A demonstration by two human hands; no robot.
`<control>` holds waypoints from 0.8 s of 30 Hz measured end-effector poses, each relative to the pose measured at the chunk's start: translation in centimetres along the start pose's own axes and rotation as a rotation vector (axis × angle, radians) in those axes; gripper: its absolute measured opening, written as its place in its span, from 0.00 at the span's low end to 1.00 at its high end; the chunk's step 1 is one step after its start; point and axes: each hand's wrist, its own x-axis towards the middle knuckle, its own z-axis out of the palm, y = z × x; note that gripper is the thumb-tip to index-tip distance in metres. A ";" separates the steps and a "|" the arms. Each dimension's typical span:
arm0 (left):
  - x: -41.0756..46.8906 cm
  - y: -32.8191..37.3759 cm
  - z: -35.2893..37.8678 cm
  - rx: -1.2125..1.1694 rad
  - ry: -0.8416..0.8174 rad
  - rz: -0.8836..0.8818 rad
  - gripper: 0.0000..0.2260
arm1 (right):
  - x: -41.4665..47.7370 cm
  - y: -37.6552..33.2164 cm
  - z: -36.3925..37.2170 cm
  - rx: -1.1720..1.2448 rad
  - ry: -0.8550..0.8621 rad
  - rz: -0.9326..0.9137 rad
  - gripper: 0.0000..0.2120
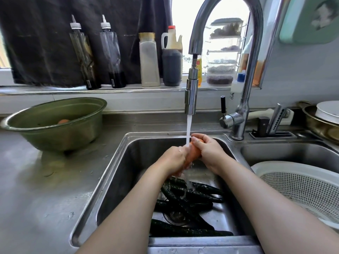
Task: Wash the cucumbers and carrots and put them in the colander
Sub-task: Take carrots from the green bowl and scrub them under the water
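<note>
An orange carrot is held under the running water over the left sink. My left hand grips its lower end and my right hand grips its upper end. Several dark green cucumbers lie on the sink bottom below my hands, partly hidden by my arms. A white colander sits in the right sink, with nothing visible in it. Another carrot lies inside the green bowl on the counter at left.
The tall chrome faucet pours water above the sink. Sauce bottles and jars line the windowsill behind. A knife holder and stacked dishes stand at the right. The steel counter lies to the left.
</note>
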 end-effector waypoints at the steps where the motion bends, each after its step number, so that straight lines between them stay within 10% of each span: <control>1: -0.1 0.0 -0.1 0.025 -0.020 -0.025 0.25 | 0.0 0.1 0.0 -0.005 0.005 0.006 0.04; 6: -0.1 -1.0 -1.1 -0.018 -0.253 0.015 0.13 | 0.0 0.0 0.2 -0.049 0.076 0.030 0.02; 14: 0.1 -0.1 -0.8 0.070 0.026 0.035 0.18 | 0.1 0.2 0.1 -0.090 0.045 -0.010 0.03; 19: -0.4 -1.1 -2.4 -0.092 -0.344 0.002 0.09 | 0.2 0.3 -0.2 -0.065 0.031 0.012 0.03; 24: -0.4 -1.0 -2.2 -0.079 -0.277 0.017 0.06 | 0.1 0.0 -0.2 -0.094 0.032 -0.008 0.04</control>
